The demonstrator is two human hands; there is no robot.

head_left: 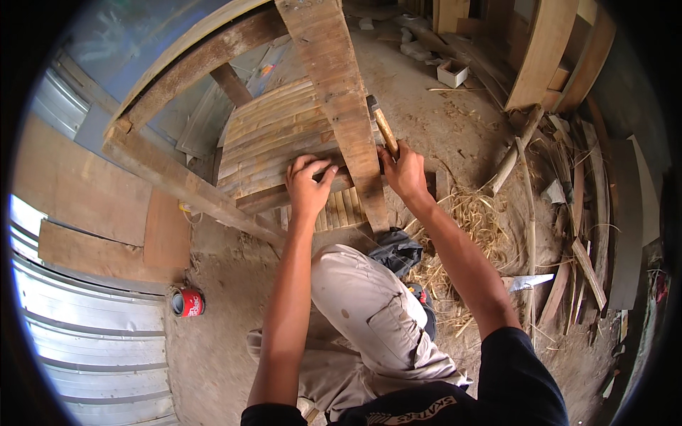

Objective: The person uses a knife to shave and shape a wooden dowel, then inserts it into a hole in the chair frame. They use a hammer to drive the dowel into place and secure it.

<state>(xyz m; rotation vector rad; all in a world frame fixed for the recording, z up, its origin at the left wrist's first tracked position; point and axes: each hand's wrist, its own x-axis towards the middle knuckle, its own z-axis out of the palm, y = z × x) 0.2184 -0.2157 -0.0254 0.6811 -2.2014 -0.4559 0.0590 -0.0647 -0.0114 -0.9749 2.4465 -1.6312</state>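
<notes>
My right hand (406,170) is closed round the wooden handle of a hammer (386,130), whose dark head points up and away, just right of an upright plank (341,92). On the other side of that plank, my left hand (310,186) rests at the near edge of a panel of bamboo slats (273,131). Its fingers are bent, with thumb and forefinger brought together; whatever they pinch is too small to make out. A wooden rail (264,200) runs under this hand. Plank, rail and slats belong to a wooden frame (177,174) in front of me.
A red can (187,302) stands on the dirt floor at left, near corrugated metal sheets (92,326). To the right lie bamboo shavings (472,234), a saw blade (529,282) and stacked boards (593,184). A black bag (395,252) sits beside my knee. Farther off is a small box (452,73).
</notes>
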